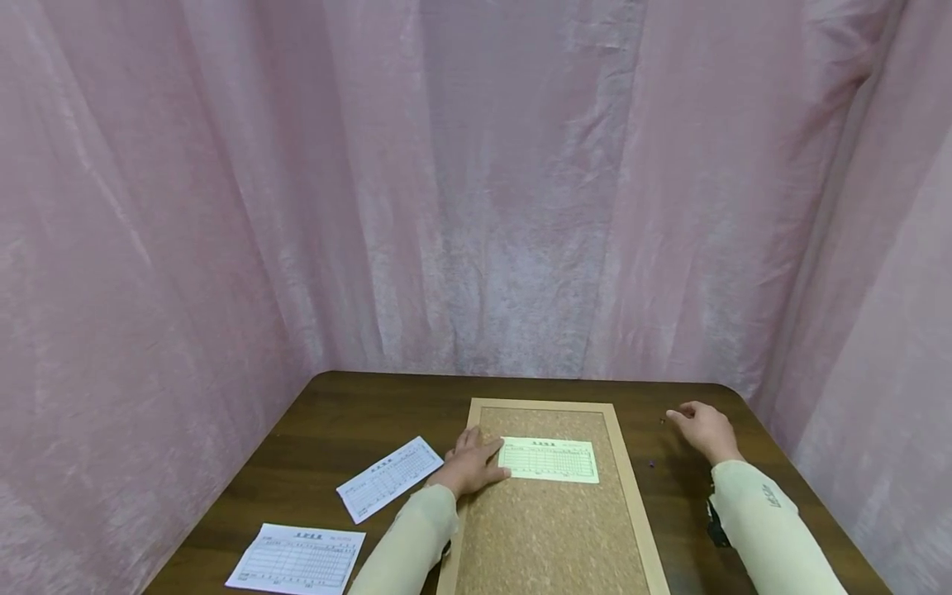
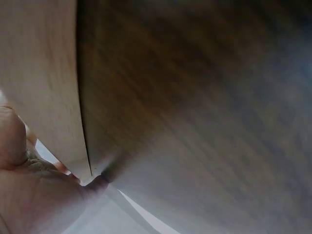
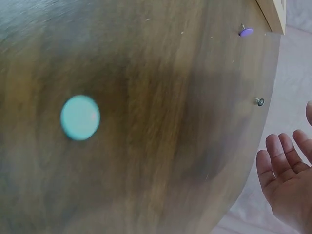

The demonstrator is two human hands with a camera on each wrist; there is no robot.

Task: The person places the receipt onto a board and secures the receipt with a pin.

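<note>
My left hand (image 1: 468, 469) rests on the left side of a wood-framed cork board (image 1: 554, 537). Its thumb and fingers lie at the left edge of a pale green printed slip (image 1: 550, 460) on the cork. In the left wrist view the palm (image 2: 44, 200) is beside the wooden frame (image 2: 44, 78). Right of the board, my right hand (image 1: 705, 431) hovers over the table, fingers loosely bent and holding nothing visible. Near it are a dark thumbtack (image 3: 260, 102) and a purple thumbtack (image 3: 246, 32). A blurred turquoise round thumbtack head (image 3: 80, 117) shows closer to the right wrist camera.
Two white printed slips lie left of the board: one tilted slip (image 1: 390, 479) near the left forearm, and another slip (image 1: 296, 560) at the front left. Pink curtains (image 1: 506, 190) hang behind and beside the brown wooden table (image 1: 394, 405).
</note>
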